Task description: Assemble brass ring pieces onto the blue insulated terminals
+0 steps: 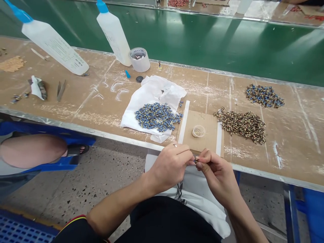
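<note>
My left hand (170,165), with a ring on one finger, pinches a tiny blue piece just past the table's front edge. Facing it, my right hand (217,173) has its thumb and forefinger closed on a tiny dark-and-tan figure piece (196,160). The pieces meet between my fingertips; whether they are joined I cannot tell. Beyond my hands, a small clear dish (198,131) with a thin stick in it stands on a cardboard pad (193,118). A pile of small blue pieces (157,116) lies on white paper (129,116) to the left. On the right is a heap of brown-and-tan pieces (244,126).
Another blue-and-yellow pile (264,96) lies at the right rear. Two white bottles (54,47) with blue tips, a tape roll (140,60) holding scraps, a small standing figure (159,65) and tweezers (60,91) are on the table. A person's leg (32,150) shows at left.
</note>
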Motion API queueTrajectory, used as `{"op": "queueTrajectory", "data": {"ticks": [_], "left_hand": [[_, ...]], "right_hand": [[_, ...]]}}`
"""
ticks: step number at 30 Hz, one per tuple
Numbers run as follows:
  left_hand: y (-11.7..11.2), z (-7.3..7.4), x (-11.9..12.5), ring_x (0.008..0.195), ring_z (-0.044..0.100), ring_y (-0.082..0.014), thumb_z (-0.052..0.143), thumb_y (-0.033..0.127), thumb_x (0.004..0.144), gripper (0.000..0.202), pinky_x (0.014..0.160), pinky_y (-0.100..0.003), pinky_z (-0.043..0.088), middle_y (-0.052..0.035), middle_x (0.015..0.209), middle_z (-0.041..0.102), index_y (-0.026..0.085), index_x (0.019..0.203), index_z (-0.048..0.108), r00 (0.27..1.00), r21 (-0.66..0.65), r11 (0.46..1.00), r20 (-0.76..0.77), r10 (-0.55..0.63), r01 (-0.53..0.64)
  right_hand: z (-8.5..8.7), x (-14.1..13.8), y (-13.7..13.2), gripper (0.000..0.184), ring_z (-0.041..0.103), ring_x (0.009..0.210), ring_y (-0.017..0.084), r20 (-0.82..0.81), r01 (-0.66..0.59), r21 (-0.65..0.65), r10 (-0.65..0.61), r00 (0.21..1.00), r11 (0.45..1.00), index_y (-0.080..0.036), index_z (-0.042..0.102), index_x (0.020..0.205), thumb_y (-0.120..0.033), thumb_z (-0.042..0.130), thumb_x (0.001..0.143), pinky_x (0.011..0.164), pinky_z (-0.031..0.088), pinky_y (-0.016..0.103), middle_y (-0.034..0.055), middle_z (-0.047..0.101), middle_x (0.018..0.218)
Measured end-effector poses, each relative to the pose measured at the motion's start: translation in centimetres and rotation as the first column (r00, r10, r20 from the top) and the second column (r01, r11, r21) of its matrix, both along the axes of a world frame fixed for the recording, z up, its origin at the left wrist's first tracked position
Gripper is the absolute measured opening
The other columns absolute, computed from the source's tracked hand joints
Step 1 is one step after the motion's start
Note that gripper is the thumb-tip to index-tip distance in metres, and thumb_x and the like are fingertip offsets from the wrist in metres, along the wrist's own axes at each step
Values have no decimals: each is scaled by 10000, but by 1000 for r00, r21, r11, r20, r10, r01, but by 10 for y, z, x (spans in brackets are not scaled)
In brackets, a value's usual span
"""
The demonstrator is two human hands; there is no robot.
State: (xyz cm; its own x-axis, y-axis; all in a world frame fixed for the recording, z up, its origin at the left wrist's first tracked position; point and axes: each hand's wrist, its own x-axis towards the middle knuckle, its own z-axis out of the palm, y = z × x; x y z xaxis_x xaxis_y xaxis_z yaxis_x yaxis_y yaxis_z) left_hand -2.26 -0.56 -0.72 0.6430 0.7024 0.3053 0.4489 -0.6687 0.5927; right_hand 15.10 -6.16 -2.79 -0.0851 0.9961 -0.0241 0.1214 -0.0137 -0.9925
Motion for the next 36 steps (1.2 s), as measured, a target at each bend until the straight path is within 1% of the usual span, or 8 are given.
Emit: {"op": "queueTrajectory", "data": {"ticks": [7, 11, 14, 19, 22, 26, 31, 36], "left_hand": [[-4, -5, -5, 665, 501, -151, 421, 76, 942, 273, 662, -283, 371, -22, 721, 582, 152, 722, 565, 986, 74, 992, -139, -87, 98], [-4, -4, -6, 677, 501, -151, 441, 140, 972, 260, 663, -279, 391, -24, 732, 587, 146, 770, 605, 995, 15, 997, -57, -80, 81], [-2, -1, -4, 667, 498, -145, 484, 196, 977, 232, 661, -269, 406, -22, 745, 592, 144, 812, 639, 998, -60, 997, 24, -51, 53], [3, 5, -1, 784, 578, -151, 550, 237, 961, 153, 719, -249, 441, -45, 879, 635, 127, 988, 653, 996, -204, 976, 46, -75, 83], [5, 4, -1, 771, 573, -148, 510, 209, 977, 167, 713, -248, 431, -41, 857, 626, 126, 958, 654, 995, -216, 971, 35, -93, 99], [6, 0, -2, 727, 547, -142, 470, 192, 988, 206, 674, -246, 406, -31, 808, 599, 136, 893, 644, 994, -209, 971, 24, -110, 113], [11, -11, -2, 768, 571, -152, 442, 202, 1000, 233, 689, -249, 411, -46, 830, 621, 128, 918, 648, 990, -228, 964, 38, -134, 139], [23, -26, -2, 735, 565, -154, 441, 228, 999, 253, 658, -254, 405, -47, 798, 611, 124, 902, 650, 980, -160, 967, 13, -197, 197]], "right_hand": [[-5, 0, -2, 216, 471, 677, 132, 40, -75, -43, 77, 996, 996, -199, 505, 747, -223, 523, 961, 615, 383, 267, -12, 495, 735], [-4, 2, -3, 162, 489, 703, 123, -88, -74, -60, 69, 994, 995, -202, 550, 795, -225, 550, 956, 631, 409, 247, -13, 504, 770], [-1, 5, -3, 88, 522, 731, 114, -166, -35, -78, 21, 986, 996, -214, 590, 861, -224, 578, 948, 665, 437, 232, -14, 524, 800], [3, 6, -5, 69, 552, 759, 97, -166, 74, -88, -88, 982, 993, -223, 611, 872, -224, 602, 940, 696, 459, 203, -15, 564, 831], [2, 5, -6, 65, 566, 755, 92, -145, 107, -85, -118, 982, 991, -225, 620, 874, -227, 607, 938, 696, 471, 194, -19, 583, 822], [-5, 4, -4, 17, 594, 736, 96, -147, 148, -92, -160, 976, 985, -227, 647, 906, -239, 641, 916, 683, 502, 200, -13, 626, 827], [-15, 10, 4, 89, 623, 680, 110, -156, 114, -147, -136, 978, 983, -217, 674, 956, -276, 674, 889, 637, 539, 216, 1, 666, 779], [-22, 15, 11, 68, 631, 696, 113, -92, 65, -71, -71, 993, 995, -215, 650, 884, -274, 633, 913, 634, 541, 211, 14, 673, 822]]}}
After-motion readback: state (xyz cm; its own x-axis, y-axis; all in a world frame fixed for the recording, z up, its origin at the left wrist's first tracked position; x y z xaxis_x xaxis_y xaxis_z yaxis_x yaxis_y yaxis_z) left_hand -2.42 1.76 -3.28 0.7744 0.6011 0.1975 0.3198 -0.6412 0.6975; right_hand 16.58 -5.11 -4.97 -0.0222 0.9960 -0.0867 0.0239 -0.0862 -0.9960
